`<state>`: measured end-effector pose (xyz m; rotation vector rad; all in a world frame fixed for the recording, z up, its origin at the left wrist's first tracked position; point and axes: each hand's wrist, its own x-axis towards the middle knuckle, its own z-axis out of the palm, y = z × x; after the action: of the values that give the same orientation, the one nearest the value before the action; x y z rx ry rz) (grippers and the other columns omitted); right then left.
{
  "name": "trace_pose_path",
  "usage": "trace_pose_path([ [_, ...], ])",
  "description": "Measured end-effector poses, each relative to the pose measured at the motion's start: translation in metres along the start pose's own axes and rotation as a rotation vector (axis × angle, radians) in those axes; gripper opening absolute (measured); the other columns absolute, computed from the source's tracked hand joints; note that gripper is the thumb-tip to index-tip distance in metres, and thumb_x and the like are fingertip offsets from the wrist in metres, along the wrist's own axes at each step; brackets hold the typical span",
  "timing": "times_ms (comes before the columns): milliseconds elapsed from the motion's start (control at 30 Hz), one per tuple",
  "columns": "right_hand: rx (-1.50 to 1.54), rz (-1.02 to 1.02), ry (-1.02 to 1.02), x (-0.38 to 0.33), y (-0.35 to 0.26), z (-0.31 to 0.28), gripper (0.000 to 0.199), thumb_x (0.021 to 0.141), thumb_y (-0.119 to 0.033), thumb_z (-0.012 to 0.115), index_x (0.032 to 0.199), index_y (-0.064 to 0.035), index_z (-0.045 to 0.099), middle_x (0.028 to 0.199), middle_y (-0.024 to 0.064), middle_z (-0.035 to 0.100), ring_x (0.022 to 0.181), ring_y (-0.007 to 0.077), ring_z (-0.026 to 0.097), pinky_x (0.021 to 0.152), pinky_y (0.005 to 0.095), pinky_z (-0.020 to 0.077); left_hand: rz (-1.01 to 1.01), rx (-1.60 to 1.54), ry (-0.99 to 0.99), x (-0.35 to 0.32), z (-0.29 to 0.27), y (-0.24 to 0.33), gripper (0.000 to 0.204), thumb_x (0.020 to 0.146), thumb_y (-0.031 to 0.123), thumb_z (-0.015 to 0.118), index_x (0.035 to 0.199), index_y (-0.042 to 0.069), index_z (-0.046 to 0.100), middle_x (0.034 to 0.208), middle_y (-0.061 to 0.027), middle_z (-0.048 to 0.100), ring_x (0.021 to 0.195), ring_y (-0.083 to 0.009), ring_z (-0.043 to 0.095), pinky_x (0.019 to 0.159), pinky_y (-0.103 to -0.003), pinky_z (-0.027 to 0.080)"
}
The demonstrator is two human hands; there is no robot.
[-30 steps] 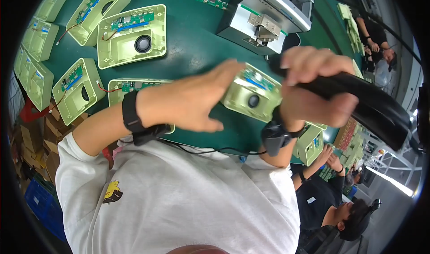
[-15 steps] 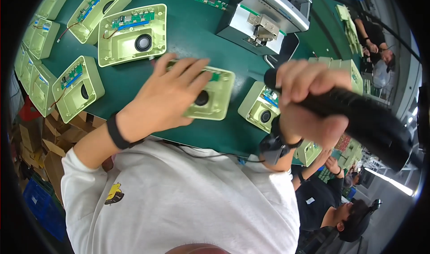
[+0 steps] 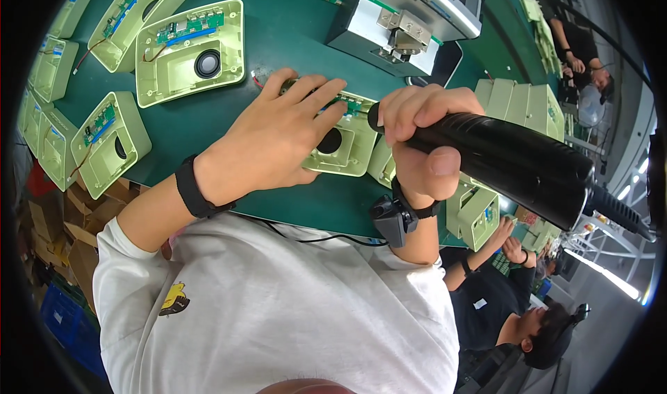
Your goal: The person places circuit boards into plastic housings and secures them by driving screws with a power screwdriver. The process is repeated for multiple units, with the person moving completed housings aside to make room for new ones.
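Note:
My left hand (image 3: 274, 140) lies flat on a pale green plastic housing (image 3: 345, 147) with a round black speaker and a small circuit board, pressing it onto the green table (image 3: 278, 40). My right hand (image 3: 420, 147) is closed around a black electric screwdriver (image 3: 517, 165), held just to the right of that housing with its tip end near the housing's upper right corner. A black band sits on each wrist.
Several more open green housings (image 3: 187, 47) lie at the upper left and along the left table edge. A grey metal fixture (image 3: 410, 19) stands behind the work. Stacked green shells (image 3: 521, 106) sit to the right. Other people (image 3: 507, 304) work at lower right and upper right.
My left hand has slid the green housing left and toward the middle of the table. My right hand has brought the screwdriver closer over it.

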<state>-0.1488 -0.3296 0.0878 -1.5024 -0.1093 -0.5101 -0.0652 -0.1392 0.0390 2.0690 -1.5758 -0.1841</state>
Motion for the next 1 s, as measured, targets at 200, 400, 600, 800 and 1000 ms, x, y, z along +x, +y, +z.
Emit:
trace_pose_path([
  [200, 0.035, -0.055, 0.001, 0.001, 0.007, 0.000, 0.043, 0.086, -0.040, 0.072, 0.096, -0.0027, 0.054, 0.071, 0.0086, 0.057, 0.056, 0.0212, 0.053, 0.059, 0.0402, 0.0480, 0.007, -0.012, -0.002, -0.003, -0.001, -0.001, 0.084, 0.060, 0.027, 0.095, 0.133, 0.000, 0.064, 0.152, -0.0177, 0.053, 0.140, -0.0329, 0.050, 0.117, -0.051, 0.037],
  [400, 0.020, -0.058, 0.023, 0.005, 0.004, 0.000, 0.046, 0.089, -0.046, 0.071, 0.096, -0.0040, 0.054, 0.070, 0.0085, 0.055, 0.056, 0.0212, 0.053, 0.058, 0.0402, 0.0478, -0.114, -0.136, 0.035, -0.026, -0.011, -0.014, 0.097, 0.064, 0.020, 0.093, 0.150, 0.003, 0.050, 0.161, -0.0208, 0.042, 0.145, -0.0380, 0.046, 0.119, -0.054, 0.037],
  [600, 0.023, -0.293, 0.060, 0.058, -0.014, -0.014, 0.050, 0.095, -0.056, 0.064, 0.097, -0.0070, 0.054, 0.068, 0.0076, 0.052, 0.056, 0.0214, 0.050, 0.061, 0.0424, 0.0467, -0.101, -0.383, 0.177, -0.020, 0.017, -0.017, 0.109, 0.067, 0.013, 0.092, 0.159, 0.002, 0.035, 0.162, -0.0243, 0.039, 0.147, -0.0421, 0.043, 0.120, -0.051, 0.043],
  [800, -0.115, -0.160, 0.088, 0.061, -0.008, -0.009, 0.051, 0.096, -0.056, 0.062, 0.097, -0.0065, 0.053, 0.068, 0.0074, 0.051, 0.056, 0.0214, 0.050, 0.062, 0.0426, 0.0464, -0.179, -0.607, 0.263, -0.016, 0.039, -0.024, 0.124, 0.068, 0.018, 0.097, 0.165, 0.003, 0.021, 0.163, -0.0220, 0.040, 0.148, -0.0416, 0.046, 0.121, -0.048, 0.043],
  [1000, 0.048, -0.108, -0.020, 0.035, 0.007, 0.027, 0.050, 0.091, -0.050, 0.070, 0.095, -0.0041, 0.053, 0.068, 0.0083, 0.052, 0.056, 0.0219, 0.050, 0.060, 0.0411, 0.0479, -0.167, -0.653, 0.324, -0.016, 0.040, -0.024, 0.122, 0.069, 0.022, 0.097, 0.164, 0.000, 0.024, 0.154, -0.0252, 0.049, 0.142, -0.0445, 0.051, 0.118, -0.047, 0.046],
])
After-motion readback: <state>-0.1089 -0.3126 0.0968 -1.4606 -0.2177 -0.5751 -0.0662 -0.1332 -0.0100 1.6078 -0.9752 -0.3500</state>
